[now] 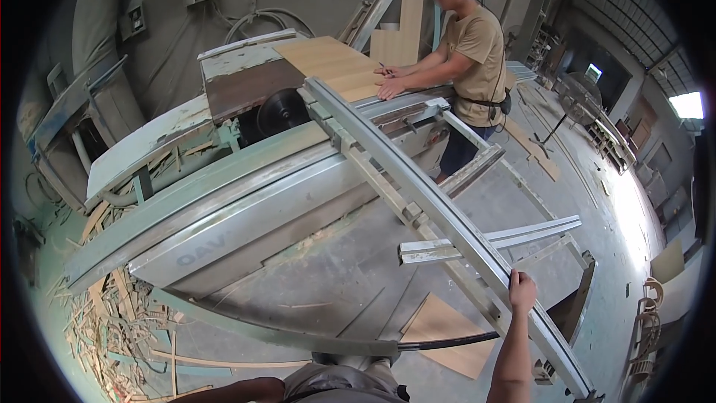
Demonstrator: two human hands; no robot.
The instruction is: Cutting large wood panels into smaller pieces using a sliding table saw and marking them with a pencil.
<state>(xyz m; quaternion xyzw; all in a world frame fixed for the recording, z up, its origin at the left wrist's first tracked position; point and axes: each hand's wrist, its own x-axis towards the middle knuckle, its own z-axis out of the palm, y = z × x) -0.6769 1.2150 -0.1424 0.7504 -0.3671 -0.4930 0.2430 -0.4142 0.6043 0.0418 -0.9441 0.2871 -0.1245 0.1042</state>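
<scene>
My right hand is closed round the edge of a long metal rail, toward its near end. That rail runs slantwise from beside a dark round saw blade down to the lower right. It lies across the frame of a sliding table saw, whose silver sliding beam stretches from lower left to upper right. A shorter metal bar crosses under the rail near my hand. Of my left arm only a part shows at the lower edge; its hand is out of sight.
Across the saw a co-worker leans over a wood-coloured panel, a pen in one hand. Wood offcuts heap on the floor at left. A thin brown sheet lies beneath the rail. A curved dark bar passes close before me.
</scene>
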